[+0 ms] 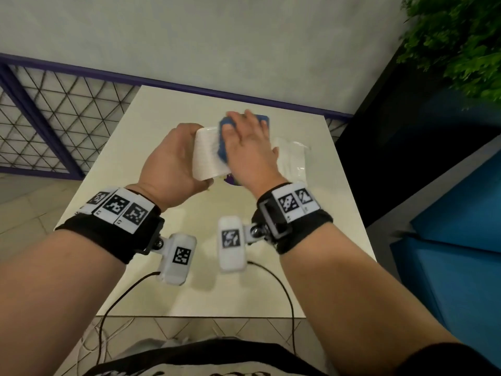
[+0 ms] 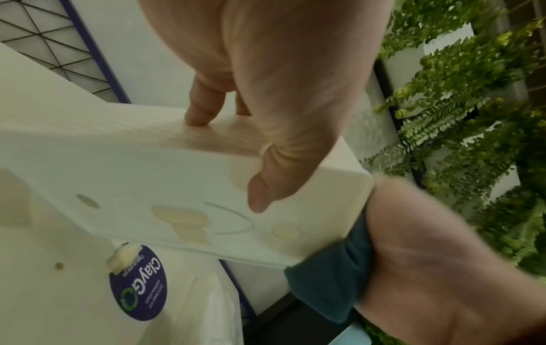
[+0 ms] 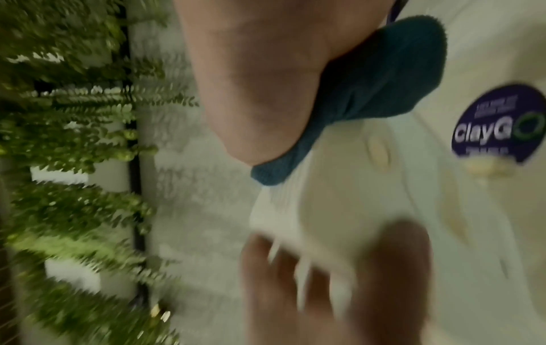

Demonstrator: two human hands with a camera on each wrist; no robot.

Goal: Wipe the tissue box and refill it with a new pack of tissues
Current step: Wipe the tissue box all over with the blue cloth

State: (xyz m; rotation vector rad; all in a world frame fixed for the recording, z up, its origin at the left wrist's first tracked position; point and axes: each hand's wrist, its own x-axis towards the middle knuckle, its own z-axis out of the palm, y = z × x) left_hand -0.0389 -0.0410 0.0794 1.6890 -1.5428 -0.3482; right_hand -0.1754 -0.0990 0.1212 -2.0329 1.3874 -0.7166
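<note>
The white tissue box (image 1: pixel 206 156) is held up over the table, its underside towards me. My left hand (image 1: pixel 173 164) grips its left end, the thumb (image 2: pixel 266 186) on the underside and the fingers (image 2: pixel 200 109) on the far face. My right hand (image 1: pixel 249 142) lies flat on a blue cloth (image 1: pixel 222 128) and presses it against the box's right end. The cloth (image 2: pixel 331 280) is bunched between that palm (image 2: pixel 443 256) and the box (image 2: pixel 147 175). The right wrist view is blurred but shows the cloth (image 3: pixel 384 81) under the palm. A new tissue pack (image 1: pixel 292 156) in clear plastic lies to the right.
The cream table (image 1: pixel 189 280) carries a round purple sticker (image 2: pixel 137 282) under the box. A wall and a purple rail run behind the table. A mesh fence stands at the left, and a blue bench (image 1: pixel 447 240) and green plants (image 1: pixel 461 36) at the right.
</note>
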